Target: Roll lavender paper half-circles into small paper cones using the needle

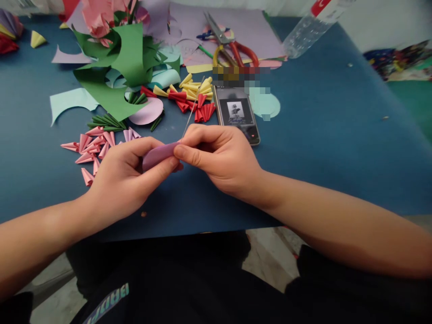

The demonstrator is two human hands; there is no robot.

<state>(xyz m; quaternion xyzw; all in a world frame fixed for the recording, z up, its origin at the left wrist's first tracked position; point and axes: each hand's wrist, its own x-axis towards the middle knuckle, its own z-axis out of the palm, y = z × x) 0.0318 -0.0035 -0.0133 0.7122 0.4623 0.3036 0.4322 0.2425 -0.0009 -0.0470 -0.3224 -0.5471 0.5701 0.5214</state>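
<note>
A purple piece of paper with a rounded edge is between my two hands, above the table's near edge. My left hand is closed on its left part, the thumb along the lower side. With thumb and forefinger, my right hand pinches the paper's right end. A thin metal rod slants up from that pinch; its lower end is hidden by the fingers. Small pink paper cones lie just beyond my left hand, with a few lilac cones partly behind it.
Beyond my hands on the blue table are a phone, red cones, yellow cones, green rolled papers and green paper scraps. Scissors and a plastic bottle stand farther back.
</note>
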